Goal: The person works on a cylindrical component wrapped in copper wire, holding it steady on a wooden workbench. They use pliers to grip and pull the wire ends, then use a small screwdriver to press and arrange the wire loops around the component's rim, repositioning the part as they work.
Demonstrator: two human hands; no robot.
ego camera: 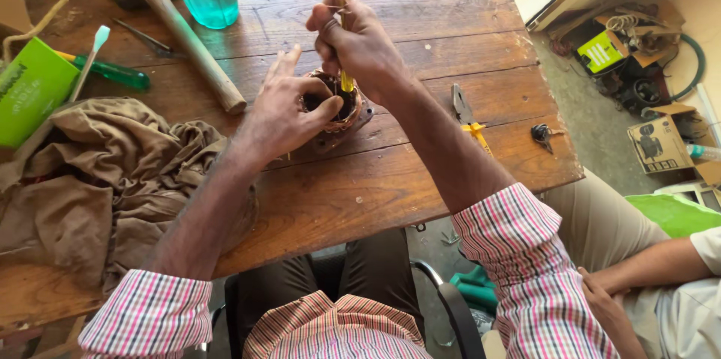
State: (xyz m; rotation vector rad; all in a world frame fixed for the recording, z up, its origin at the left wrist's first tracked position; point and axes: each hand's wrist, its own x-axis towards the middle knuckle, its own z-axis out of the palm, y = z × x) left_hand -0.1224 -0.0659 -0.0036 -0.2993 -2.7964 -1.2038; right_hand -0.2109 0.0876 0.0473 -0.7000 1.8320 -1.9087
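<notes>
Motor coil [336, 107], round with copper windings, sits mid-table on the wooden table [420, 21], left hand [285, 111] cupping it with fingers spread around the rim. Right hand [357, 43] clenches a yellow-handled tool [345, 77] pointing down into it. Hammer [180, 25], pliers [467, 115], brown cloth [105, 171] lie nearby.

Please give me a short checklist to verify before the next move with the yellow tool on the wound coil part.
1. Left hand steadies the coil part: ok.
2. Right hand grips the yellow tool firmly: ok.
3. Tool tip seated inside the part: cannot tell, hidden.
4. Left thumb away from the tip: not ok, very near.
5. Pliers within reach on the table: ok.
6. Brown cloth apart from the part: ok.
</notes>
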